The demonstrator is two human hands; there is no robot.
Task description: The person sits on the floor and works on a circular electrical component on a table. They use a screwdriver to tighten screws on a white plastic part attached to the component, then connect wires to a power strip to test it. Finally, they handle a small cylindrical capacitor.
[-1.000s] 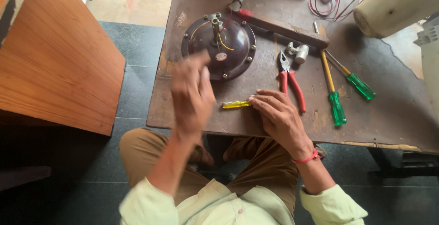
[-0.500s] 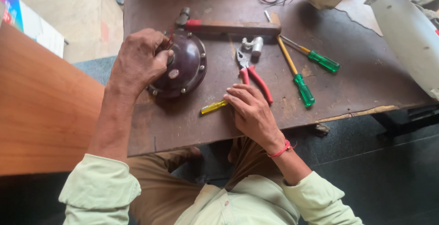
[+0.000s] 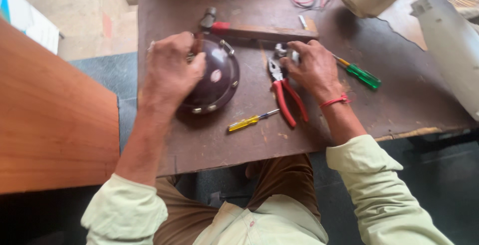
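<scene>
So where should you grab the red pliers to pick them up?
By the two red handles, from above on the side near the person. The pliers lie flat on the table, handles pointing toward the person and splayed slightly. The metal nose points away, close beside the right hand, so that end is probably more crowded.

Left hand [image 3: 172, 70] cupped palm-down, right hand [image 3: 313, 68] apparently curled, fingers bent

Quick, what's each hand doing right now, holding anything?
Left hand: closed over the dark round motor housing, gripping it.
Right hand: curled on small metal parts above the red pliers; grip cannot be told.
</scene>
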